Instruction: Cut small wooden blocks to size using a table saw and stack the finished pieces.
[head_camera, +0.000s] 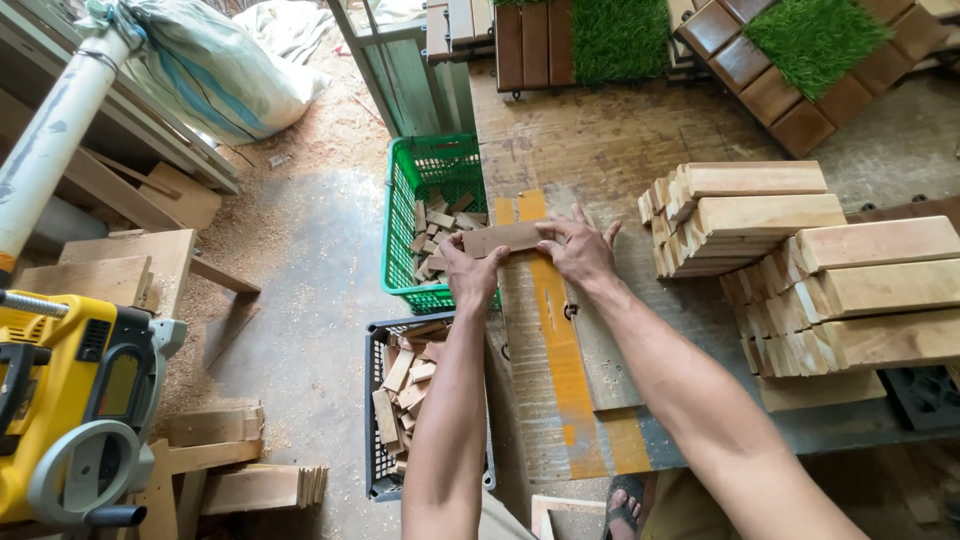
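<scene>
A short brown wooden slat (503, 238) hangs level over the left edge of the workbench (600, 150), above the green basket (432, 172). My left hand (468, 272) grips its left end and my right hand (577, 250) holds its right end with fingers spread. Under the hands an orange strip (560, 340) runs along the bench top. Both forearms reach in from the bottom of the view.
Stacked light wood blocks (800, 260) fill the bench's right side. A dark crate (384, 400) of offcuts sits on the floor below the green basket. A yellow power saw (70, 400) stands at left. Deck tiles with artificial grass (620, 38) lie at the back. Sawdust covers the floor.
</scene>
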